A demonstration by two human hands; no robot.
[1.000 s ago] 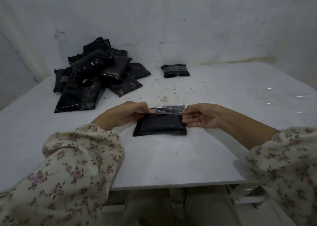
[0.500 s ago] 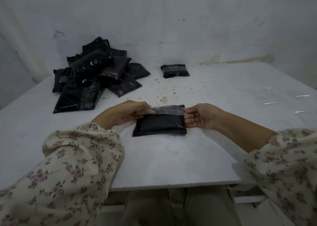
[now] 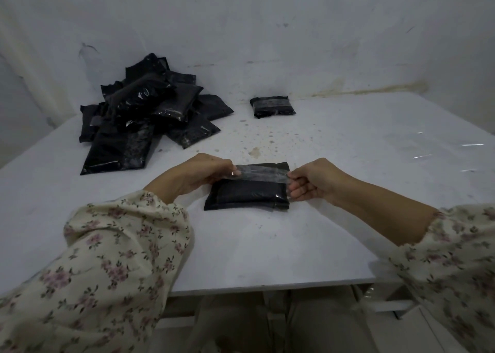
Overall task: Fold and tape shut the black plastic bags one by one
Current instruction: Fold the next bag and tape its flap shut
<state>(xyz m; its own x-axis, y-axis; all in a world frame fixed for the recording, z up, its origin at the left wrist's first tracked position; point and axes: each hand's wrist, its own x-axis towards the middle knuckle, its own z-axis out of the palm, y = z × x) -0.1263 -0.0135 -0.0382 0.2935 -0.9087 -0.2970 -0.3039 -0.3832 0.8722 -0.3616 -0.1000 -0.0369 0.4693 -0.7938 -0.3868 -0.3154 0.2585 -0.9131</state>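
A folded black plastic bag [image 3: 247, 193] lies flat on the white table [image 3: 267, 245] in front of me. A strip of clear tape [image 3: 261, 174] stretches across the bag's upper half, over its folded flap. My left hand [image 3: 199, 174] pinches the tape's left end and my right hand [image 3: 312, 182] pinches its right end, at the bag's two sides. Whether the tape touches the bag along its length is hard to tell.
A heap of several black bags [image 3: 144, 116] lies at the far left of the table. One taped, folded bag [image 3: 272, 106] sits alone at the back near the wall. Clear tape strips [image 3: 452, 151] glint at the table's right edge.
The tape strip has come down and toward me, from the bag's far edge to over its upper half. Both hands shifted slightly with it.
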